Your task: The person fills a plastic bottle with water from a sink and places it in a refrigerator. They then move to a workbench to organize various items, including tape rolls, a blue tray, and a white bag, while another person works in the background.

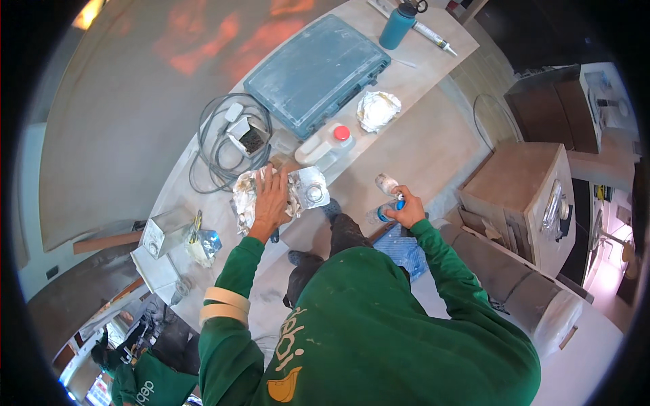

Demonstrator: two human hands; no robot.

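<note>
My left hand lies with its fingers stretched out over a crumpled, stained white rag or paper on the white worktop. Right beside it is a metal can with a round cap. Off the worktop's near edge, my right hand is closed round the necks of two small plastic bottles. One is a clear bottle with a blue cap; the other bottle looks whitish inside. A white jug with a red cap stands beyond the can.
Farther back are a grey-blue tool case, a coiled grey cable, crumpled foil and a teal flask. More metal cans stand at left. A wooden cabinet and a wrapped roll are at right. Another person is at lower left.
</note>
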